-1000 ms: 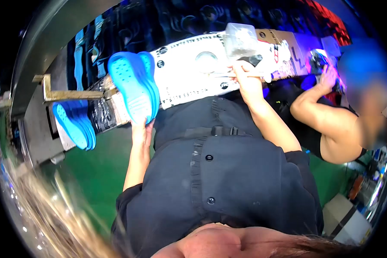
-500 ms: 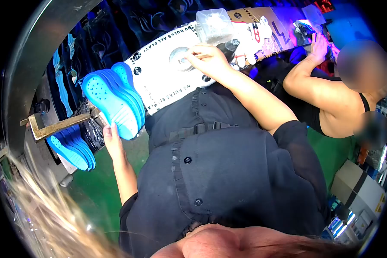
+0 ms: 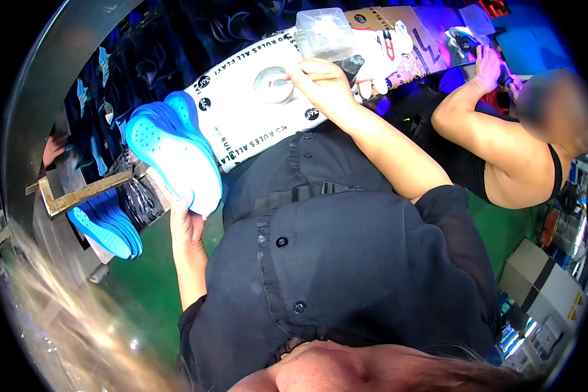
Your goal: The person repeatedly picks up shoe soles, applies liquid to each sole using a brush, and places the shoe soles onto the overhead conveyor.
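Observation:
My left hand (image 3: 188, 225) is closed at the heel end of a blue shoe insole (image 3: 176, 153), thumb on top and the other fingers partly hidden beneath. That insole lies uppermost on a stack of similar blue ones. Over the white printed board, my right hand (image 3: 323, 85) is pinched at a round, shallow metal dish (image 3: 276, 85). Something small and pale shows at its fingertips, too unclear to name. Just beyond this hand stands a clear plastic box (image 3: 323, 36).
A second blue insole stack (image 3: 104, 228) lies at the lower left, by a rusty metal bracket (image 3: 88, 196). White-and-red shoes (image 3: 389, 49) are at the board's right. A co-worker (image 3: 483, 124) works at the right. Another person's hand (image 3: 53, 150) shows at far left.
My left hand has shifted right and taken hold of the top insole's heel. My right hand stays at the dish with little movement. Another person's hand has appeared at the far left.

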{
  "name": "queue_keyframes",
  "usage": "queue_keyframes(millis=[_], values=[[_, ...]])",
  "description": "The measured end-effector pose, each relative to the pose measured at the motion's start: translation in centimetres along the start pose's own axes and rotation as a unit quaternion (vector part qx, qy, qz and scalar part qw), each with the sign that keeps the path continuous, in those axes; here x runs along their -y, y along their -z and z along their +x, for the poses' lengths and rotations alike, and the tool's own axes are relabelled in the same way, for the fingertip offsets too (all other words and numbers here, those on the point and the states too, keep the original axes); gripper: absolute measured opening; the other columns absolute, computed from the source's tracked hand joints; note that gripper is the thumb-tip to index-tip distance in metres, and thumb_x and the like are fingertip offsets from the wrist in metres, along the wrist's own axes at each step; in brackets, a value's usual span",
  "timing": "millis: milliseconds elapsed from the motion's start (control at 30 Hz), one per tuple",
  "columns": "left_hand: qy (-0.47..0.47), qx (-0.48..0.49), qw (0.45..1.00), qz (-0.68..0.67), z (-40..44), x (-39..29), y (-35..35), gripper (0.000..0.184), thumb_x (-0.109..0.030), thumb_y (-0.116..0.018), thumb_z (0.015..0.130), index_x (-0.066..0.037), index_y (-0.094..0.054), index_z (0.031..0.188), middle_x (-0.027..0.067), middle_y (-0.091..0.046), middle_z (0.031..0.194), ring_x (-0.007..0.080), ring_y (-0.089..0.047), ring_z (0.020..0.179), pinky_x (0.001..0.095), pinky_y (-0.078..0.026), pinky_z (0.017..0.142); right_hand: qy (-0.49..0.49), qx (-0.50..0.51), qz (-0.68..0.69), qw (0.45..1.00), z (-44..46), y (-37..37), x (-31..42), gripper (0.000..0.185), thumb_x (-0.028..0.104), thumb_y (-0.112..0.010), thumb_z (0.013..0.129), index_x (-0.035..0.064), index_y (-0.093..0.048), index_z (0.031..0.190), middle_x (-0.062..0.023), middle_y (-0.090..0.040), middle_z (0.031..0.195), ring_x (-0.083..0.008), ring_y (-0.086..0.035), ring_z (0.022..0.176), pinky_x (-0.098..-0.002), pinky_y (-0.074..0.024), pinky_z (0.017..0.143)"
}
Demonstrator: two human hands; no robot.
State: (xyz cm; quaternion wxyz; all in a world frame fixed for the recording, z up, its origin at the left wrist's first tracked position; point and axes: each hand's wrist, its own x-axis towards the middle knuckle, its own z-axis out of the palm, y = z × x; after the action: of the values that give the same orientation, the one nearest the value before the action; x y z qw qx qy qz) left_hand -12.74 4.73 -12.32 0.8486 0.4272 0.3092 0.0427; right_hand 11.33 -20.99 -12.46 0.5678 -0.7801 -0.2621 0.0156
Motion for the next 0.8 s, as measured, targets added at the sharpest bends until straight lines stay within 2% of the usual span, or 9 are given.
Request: queue_keyframes(millis=[67,133,233,333,400,467,600,733,800], values=[[0.024,-0.003,1.000,0.020,0.3,0.2,-0.6,0.050,-0.018,-0.063,0.077,0.000,-0.040,0.118,0.0095,-0.056,0.094,0.0153,-0.057,0.067,0.0244,-0.041,0.039,-0.078,0.049,-0.007,0.996,-0.8,-0.6,-1.1,0.019,0.022,-0.063,0.079,0.0038,-0.067,0.078,-0.0077,-0.063,0.077,-0.0176,-0.061,0.073,-0.0266,-0.0462,0.065],[0.019,0.012,0.999,0.032,0.0,-0.2,-2.4,0.045,-0.016,-0.060,0.079,0.000,-0.041,0.116,0.0093,-0.056,0.092,0.0153,-0.056,0.067,0.0247,-0.043,0.043,-0.029,0.028,-0.032,0.999,-0.8,-0.7,-1.4,0.018,0.021,-0.062,0.080,0.0041,-0.067,0.077,-0.0084,-0.064,0.077,-0.0182,-0.061,0.073,-0.0269,-0.0463,0.066],[-0.093,0.015,0.990,0.103,0.0,-0.4,-4.4,0.037,-0.011,-0.056,0.083,-0.001,-0.042,0.115,0.0099,-0.056,0.094,0.0145,-0.056,0.068,0.0240,-0.044,0.047,0.017,-0.013,-0.008,1.000,-0.5,0.2,-0.6,0.019,0.021,-0.061,0.081,0.0025,-0.066,0.078,-0.0087,-0.064,0.077,-0.0177,-0.061,0.073,-0.0273,-0.0464,0.066],[-0.161,-0.028,0.967,0.196,0.8,-0.1,-5.8,0.036,-0.008,-0.056,0.083,0.000,-0.041,0.114,0.0106,-0.056,0.095,0.0148,-0.057,0.067,0.0249,-0.045,0.048,-0.053,-0.003,0.090,0.995,-0.5,1.0,1.4,0.021,0.021,-0.059,0.083,0.0007,-0.066,0.080,-0.0080,-0.065,0.077,-0.0143,-0.060,0.072,-0.0254,-0.0460,0.065],[-0.200,-0.048,0.953,0.223,1.6,-0.4,-7.1,0.038,-0.007,-0.057,0.081,0.001,-0.040,0.114,0.0121,-0.055,0.095,0.0153,-0.057,0.066,0.0256,-0.047,0.048,-0.128,-0.039,0.153,0.979,-0.6,1.5,2.8,0.023,0.019,-0.054,0.087,-0.0005,-0.066,0.084,-0.0036,-0.058,0.068,-0.0083,-0.051,0.062,-0.0203,-0.0404,0.056],[-0.234,-0.032,0.936,0.263,2.6,-0.7,-7.9,0.042,-0.010,-0.059,0.080,0.002,-0.038,0.115,0.0140,-0.054,0.097,0.0157,-0.057,0.067,0.0264,-0.049,0.049,-0.138,-0.038,0.189,0.971,-0.7,1.7,3.3,0.026,0.020,-0.052,0.088,-0.0015,-0.065,0.084,-0.0037,-0.058,0.068,-0.0074,-0.047,0.058,-0.0196,-0.0381,0.054],[-0.326,-0.067,0.887,0.319,3.3,-1.0,-10.1,0.046,-0.010,-0.063,0.078,0.003,-0.039,0.115,0.0144,-0.054,0.100,0.0197,-0.057,0.085,0.0294,-0.051,0.069,-0.078,-0.014,0.172,0.982,-2.0,2.0,7.1,0.023,0.015,-0.050,0.088,-0.0023,-0.064,0.084,-0.0050,-0.058,0.069,-0.0087,-0.049,0.057,-0.0206,-0.0399,0.055],[-0.408,-0.027,0.856,0.316,3.2,-1.1,-11.8,0.046,-0.009,-0.064,0.077,0.003,-0.040,0.114,0.0143,-0.055,0.103,0.0199,-0.057,0.087,0.0299,-0.046,0.079,0.192,0.063,0.030,0.979,-2.8,1.2,8.4,0.017,0.009,-0.054,0.085,-0.0046,-0.062,0.082,-0.0087,-0.061,0.070,-0.0163,-0.059,0.064,-0.0262,-0.0451,0.058],[-0.406,-0.020,0.863,0.299,3.0,-1.1,-12.2,0.045,-0.008,-0.064,0.076,0.004,-0.041,0.113,0.0133,-0.056,0.103,0.0186,-0.057,0.089,0.0298,-0.043,0.083,0.294,0.026,-0.011,0.955,-2.6,0.6,8.6,0.014,0.008,-0.056,0.083,-0.0040,-0.062,0.079,-0.0088,-0.061,0.069,-0.0192,-0.058,0.061,-0.0278,-0.0445,0.057]])
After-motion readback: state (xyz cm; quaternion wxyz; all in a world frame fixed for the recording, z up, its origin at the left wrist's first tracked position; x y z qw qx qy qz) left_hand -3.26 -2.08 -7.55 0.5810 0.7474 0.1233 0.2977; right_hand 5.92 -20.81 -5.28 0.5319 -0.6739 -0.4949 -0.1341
